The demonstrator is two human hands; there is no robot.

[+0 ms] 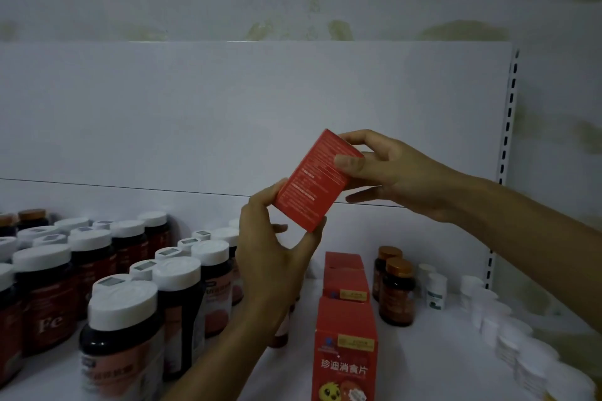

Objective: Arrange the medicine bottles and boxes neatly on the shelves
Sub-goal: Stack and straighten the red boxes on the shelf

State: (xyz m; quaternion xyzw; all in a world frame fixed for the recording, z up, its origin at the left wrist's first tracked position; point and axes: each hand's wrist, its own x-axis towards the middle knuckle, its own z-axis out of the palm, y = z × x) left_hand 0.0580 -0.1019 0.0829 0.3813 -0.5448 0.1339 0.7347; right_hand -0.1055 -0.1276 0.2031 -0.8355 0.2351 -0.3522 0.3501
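White shelf (433, 365) — bottles (120, 319), boxes (345, 345)

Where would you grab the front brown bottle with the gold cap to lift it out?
Probably round its gold cap, coming down from above. The front brown bottle stands upright with its top clear, while its twin stands close behind it and small white bottles stand to its right, so a sideways reach looks tighter.

head: worn at head height | faces forward-down at shelf (423, 352) | close

Tilted red box (314, 181) between both hands
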